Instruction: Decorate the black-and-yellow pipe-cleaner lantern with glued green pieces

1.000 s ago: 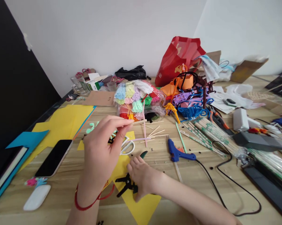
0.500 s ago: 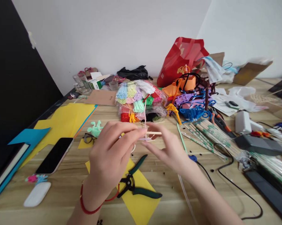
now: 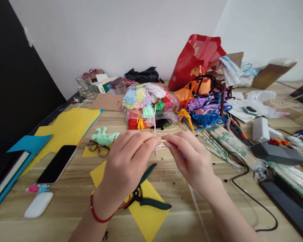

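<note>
We find a thin wooden stick (image 3: 163, 141) above the desk (image 3: 183, 223), its long axis running roughly left to right. The left hand (image 3: 128, 159) pinches one end, the right hand (image 3: 193, 161) the other; neither is nearer. Beyond, a clear bag (image 3: 172, 116) contains coloured bundles (image 3: 148, 111).

A phone (image 3: 57, 164), yellow sheet (image 3: 150, 220) and white case (image 3: 39, 205) lie on the wooden table (image 3: 68, 208).

Red wrist bracelet (image 3: 101, 220), bare forearms (image 3: 225, 206)
</note>
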### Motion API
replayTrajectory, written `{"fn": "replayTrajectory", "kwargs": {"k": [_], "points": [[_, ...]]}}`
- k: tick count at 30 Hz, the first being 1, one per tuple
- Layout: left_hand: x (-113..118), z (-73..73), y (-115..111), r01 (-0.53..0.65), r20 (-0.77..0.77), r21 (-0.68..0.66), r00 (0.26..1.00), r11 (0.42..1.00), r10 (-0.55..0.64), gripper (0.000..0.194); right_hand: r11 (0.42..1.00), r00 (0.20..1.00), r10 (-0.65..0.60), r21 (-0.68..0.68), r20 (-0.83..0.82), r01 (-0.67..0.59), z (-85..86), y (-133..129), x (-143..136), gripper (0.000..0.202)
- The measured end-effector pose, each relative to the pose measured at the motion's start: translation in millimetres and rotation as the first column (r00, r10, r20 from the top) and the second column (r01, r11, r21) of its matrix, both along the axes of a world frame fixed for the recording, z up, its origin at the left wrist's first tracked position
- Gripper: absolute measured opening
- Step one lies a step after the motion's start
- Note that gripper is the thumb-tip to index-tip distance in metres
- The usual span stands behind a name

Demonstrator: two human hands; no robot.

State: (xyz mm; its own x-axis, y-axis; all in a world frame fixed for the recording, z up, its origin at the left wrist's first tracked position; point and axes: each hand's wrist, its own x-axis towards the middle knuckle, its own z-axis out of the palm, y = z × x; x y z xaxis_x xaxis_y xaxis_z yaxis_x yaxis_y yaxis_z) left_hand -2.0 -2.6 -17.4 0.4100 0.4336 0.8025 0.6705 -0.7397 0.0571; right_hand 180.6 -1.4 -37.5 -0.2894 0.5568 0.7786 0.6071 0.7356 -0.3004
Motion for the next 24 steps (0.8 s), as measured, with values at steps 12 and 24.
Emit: {"fn": "replayTrajectory", "kwargs": {"k": [12,24], "points": [[6,-3.4,8,-0.107,-0.19,0.028,0.976,0.994,0.111,0.022,0.999,0.997,-0.03,0.033,0.077,0.027,-2.4,-2,4,0.027],[17,-8.8,10,-0.164,-0.137,0.075,0.975,0.984,0.173,0.016,0.988,0.998,-0.06,0.142,-0.007,0.06,-15.5,3,0,0.035]]}}
